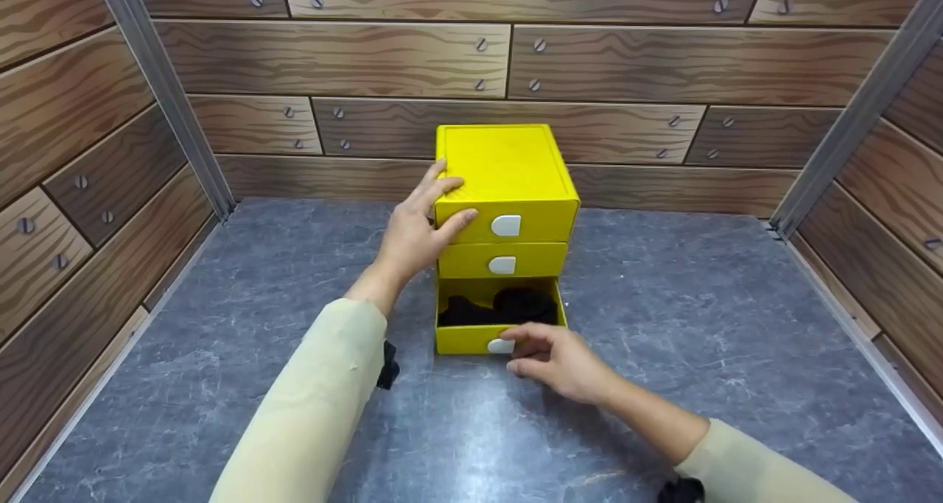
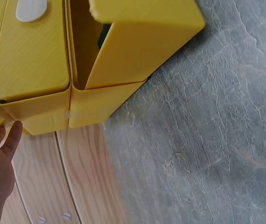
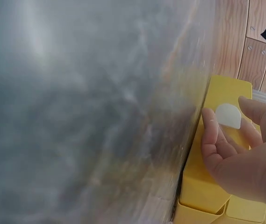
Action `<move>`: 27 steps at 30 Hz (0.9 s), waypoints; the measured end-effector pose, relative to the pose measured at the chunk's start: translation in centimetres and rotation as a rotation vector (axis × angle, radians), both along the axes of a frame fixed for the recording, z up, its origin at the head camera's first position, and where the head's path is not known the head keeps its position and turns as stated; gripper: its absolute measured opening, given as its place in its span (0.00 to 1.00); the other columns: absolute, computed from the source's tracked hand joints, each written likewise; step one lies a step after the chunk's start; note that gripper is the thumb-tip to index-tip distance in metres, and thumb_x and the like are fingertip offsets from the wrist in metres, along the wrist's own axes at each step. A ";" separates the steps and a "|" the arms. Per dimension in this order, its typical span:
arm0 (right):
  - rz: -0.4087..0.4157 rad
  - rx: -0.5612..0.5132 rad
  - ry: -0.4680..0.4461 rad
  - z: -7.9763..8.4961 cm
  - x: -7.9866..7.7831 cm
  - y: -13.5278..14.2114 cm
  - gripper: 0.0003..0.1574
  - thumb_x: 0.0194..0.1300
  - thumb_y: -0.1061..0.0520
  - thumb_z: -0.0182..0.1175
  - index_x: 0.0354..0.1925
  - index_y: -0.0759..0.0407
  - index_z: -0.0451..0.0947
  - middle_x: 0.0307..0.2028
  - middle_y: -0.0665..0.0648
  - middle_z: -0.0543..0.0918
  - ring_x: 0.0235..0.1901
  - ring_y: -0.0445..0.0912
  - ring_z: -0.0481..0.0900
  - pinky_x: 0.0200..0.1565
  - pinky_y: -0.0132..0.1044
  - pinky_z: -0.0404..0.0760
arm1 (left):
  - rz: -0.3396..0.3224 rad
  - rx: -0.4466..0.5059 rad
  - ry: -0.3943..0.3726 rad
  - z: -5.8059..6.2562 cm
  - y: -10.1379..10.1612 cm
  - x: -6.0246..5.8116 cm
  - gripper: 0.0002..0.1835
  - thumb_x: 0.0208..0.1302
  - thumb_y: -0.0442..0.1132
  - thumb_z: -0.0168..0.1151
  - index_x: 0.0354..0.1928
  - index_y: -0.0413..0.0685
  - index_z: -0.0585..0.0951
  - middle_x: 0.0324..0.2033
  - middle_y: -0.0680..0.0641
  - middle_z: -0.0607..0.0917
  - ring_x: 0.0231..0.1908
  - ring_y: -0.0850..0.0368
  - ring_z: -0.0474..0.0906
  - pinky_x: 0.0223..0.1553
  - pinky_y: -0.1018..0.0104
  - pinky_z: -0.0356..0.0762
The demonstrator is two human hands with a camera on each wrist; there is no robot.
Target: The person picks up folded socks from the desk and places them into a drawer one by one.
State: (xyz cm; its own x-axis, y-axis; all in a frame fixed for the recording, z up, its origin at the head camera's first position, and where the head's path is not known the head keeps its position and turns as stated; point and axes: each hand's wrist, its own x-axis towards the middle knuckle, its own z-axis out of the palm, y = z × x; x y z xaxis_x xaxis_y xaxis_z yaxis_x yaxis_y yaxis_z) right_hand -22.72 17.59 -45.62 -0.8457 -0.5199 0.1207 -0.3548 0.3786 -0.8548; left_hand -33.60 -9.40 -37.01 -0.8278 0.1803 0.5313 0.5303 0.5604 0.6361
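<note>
A yellow drawer box (image 1: 501, 164) stands on the grey floor, with white tabs on its drawer fronts. Its bottom drawer (image 1: 464, 339) is pulled out and holds a soft-looking black thing (image 1: 523, 305) whose kind I cannot tell. My left hand (image 1: 416, 230) rests on the box's upper left edge, fingers spread on the top and thumb against the front. Around the bottom drawer's white tab (image 3: 228, 115), my right hand (image 1: 571, 363) has its thumb and fingers loosely bent. Small gaps show between the tab and the fingertips in the right wrist view.
Wood-patterned panels (image 1: 412, 61) enclose the back and both sides, joined by grey metal corner posts (image 1: 166, 90). The grey marbled surface (image 1: 258, 385) extends around the box. A black strap piece (image 1: 388, 365) shows at the left sleeve.
</note>
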 end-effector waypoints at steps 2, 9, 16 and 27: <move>-0.008 0.009 0.002 0.1 -0.5 -0.1 0.22 0.71 0.60 0.71 0.60 0.63 0.83 0.48 0.66 0.88 0.45 0.51 0.88 0.43 0.34 0.86 | -0.001 0.001 -0.002 0.0 0.0 0.0 0.31 0.73 0.61 0.66 0.72 0.59 0.78 0.83 0.57 0.59 0.77 0.51 0.64 0.74 0.53 0.66; -0.041 0.009 -0.030 0.4 -2.1 -0.6 0.23 0.72 0.59 0.71 0.62 0.62 0.82 0.48 0.64 0.89 0.42 0.49 0.88 0.41 0.34 0.85 | 0.010 -0.011 -0.010 0.1 -0.3 0.1 0.31 0.73 0.61 0.66 0.73 0.61 0.77 0.83 0.59 0.58 0.78 0.53 0.63 0.74 0.53 0.65; -0.078 -0.015 -0.051 0.6 -3.2 -0.9 0.24 0.72 0.60 0.70 0.63 0.64 0.81 0.45 0.62 0.88 0.39 0.50 0.88 0.38 0.34 0.84 | 0.012 -0.018 -0.021 0.2 -0.3 0.2 0.32 0.73 0.63 0.65 0.73 0.62 0.77 0.83 0.61 0.57 0.77 0.53 0.65 0.71 0.56 0.71; -0.109 -0.054 -0.063 0.0 -4.2 -1.1 0.24 0.71 0.63 0.70 0.63 0.65 0.80 0.46 0.66 0.88 0.40 0.58 0.89 0.41 0.50 0.88 | 0.011 -0.020 -0.010 -0.1 0.0 -0.2 0.32 0.73 0.63 0.65 0.73 0.60 0.77 0.83 0.59 0.58 0.76 0.51 0.66 0.73 0.53 0.67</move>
